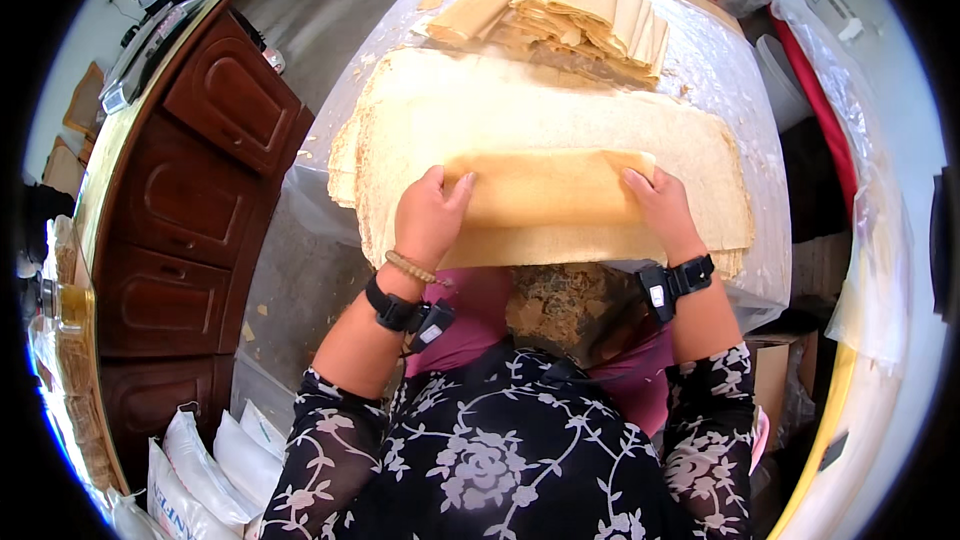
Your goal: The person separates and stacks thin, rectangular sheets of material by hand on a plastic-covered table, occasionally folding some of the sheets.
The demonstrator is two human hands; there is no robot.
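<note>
A thin tan sheet (555,187), folded over into a wide band, spans the space between my two hands. My left hand (433,208) grips its left end, the thumb on top. At the other end my right hand (660,206) pinches the right corner, also thumb uppermost. Beneath lies a broad stack of pale, thin sheets (525,101) with ragged, flaky edges. Its near edge reaches the front of the table, close to my lap. The fingers under the folded band are mostly hidden. Whether the band is a separate sheet or the stack's top one, I cannot tell.
Folded tan sheets (592,0) are piled at the table's far end. Plastic film (757,165) covers the table, with flakes scattered on it. A dark red wooden cabinet (187,225) stands to the left, white sacks (202,457) at its foot. Cardboard boxes (780,367) sit at the lower right.
</note>
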